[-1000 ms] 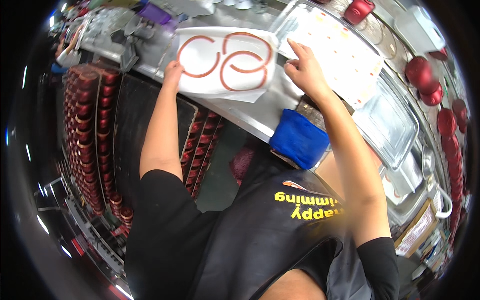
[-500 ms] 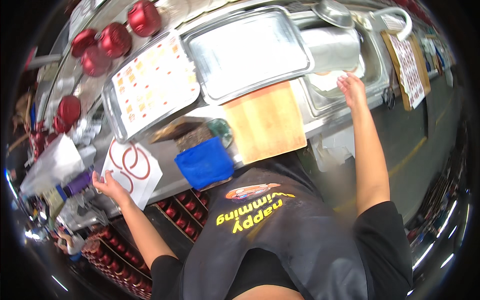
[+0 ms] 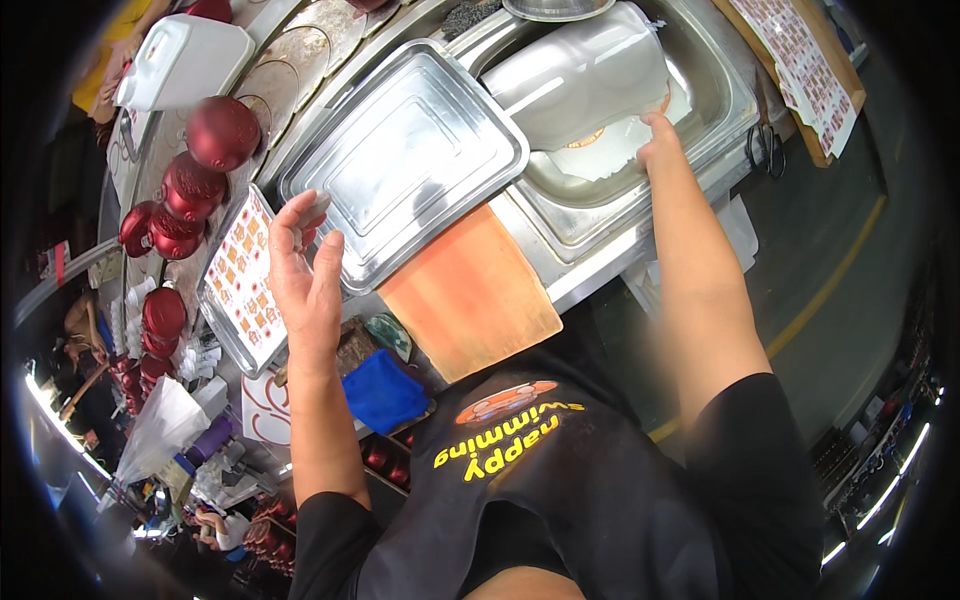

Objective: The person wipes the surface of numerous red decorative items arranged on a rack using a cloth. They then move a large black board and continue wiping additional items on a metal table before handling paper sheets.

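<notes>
My left hand (image 3: 308, 265) is raised with thumb and fingers apart, holding nothing, over the left edge of a shallow metal tray (image 3: 425, 125). My right hand (image 3: 657, 140) reaches into the metal sink (image 3: 715, 100), at the right edge of a curved, glossy silver-grey sheet (image 3: 585, 80). Its fingertips are partly hidden there, and whether they grip the sheet cannot be told. Beneath the curved sheet lies a white sheet (image 3: 600, 165) with an orange print. A second tray holds a white sheet with small red and orange prints (image 3: 245, 275), left of my left hand.
An orange-brown board (image 3: 475, 290) lies at the counter's front edge, beside a folded blue cloth (image 3: 383, 390). Dark red baubles (image 3: 222, 135) and a white jug (image 3: 190, 60) stand at the left. Scissors (image 3: 766, 150) hang right of the sink. Another person's hand shows at upper left.
My left hand has risen from beside the white paper with red rings to the metal tray. My right hand has moved up to the curved sheet's edge. The view has shifted.
</notes>
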Available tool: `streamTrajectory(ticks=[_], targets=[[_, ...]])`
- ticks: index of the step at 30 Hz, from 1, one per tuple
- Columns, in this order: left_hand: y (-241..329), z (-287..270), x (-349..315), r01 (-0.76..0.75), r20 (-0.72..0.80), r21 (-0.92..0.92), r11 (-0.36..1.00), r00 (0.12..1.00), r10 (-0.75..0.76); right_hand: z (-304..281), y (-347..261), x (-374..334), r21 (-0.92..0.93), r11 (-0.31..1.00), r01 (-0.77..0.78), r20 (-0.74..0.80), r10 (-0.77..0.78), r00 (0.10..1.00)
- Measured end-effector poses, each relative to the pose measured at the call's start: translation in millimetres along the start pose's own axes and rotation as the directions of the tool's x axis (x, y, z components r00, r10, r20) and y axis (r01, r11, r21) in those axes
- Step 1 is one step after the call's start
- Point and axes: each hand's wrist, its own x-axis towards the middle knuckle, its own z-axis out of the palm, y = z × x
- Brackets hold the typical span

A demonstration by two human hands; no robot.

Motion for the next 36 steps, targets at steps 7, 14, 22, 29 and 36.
streamTrajectory(ticks=[7, 14, 22, 29, 36], targets=[[-9.1, 7.1, -5.9, 0.146, 0.062, 0.078, 0.986, 0.987, -0.151, 15.4, 22.9, 32.2, -0.077, 0.995, 0.067, -0.152, -0.079, 0.985], [-27.6, 2.5, -9.7, 0.182, 0.021, 0.049, 0.982, 0.983, -0.183, 27.7, 20.8, 1.7, 0.064, 0.989, -0.133, -0.101, 0.139, 0.985], [-41.4, -4.1, -17.3, 0.228, -0.015, 0.134, 0.964, 0.974, -0.228, 35.5, 24.5, -8.8, 0.125, 0.959, -0.254, 0.081, 0.245, 0.966], [-46.6, -12.0, -23.3, 0.25, 0.012, 0.212, 0.945, 0.966, -0.259, 45.9, 33.4, -3.7, 0.238, 0.971, -0.031, 0.251, -0.03, 0.968], [-52.9, -15.2, -27.7, 0.251, -0.031, 0.269, 0.93, 0.967, -0.252, 50.3, 44.4, 38.2, 0.224, 0.974, -0.039, 0.322, -0.036, 0.946]])
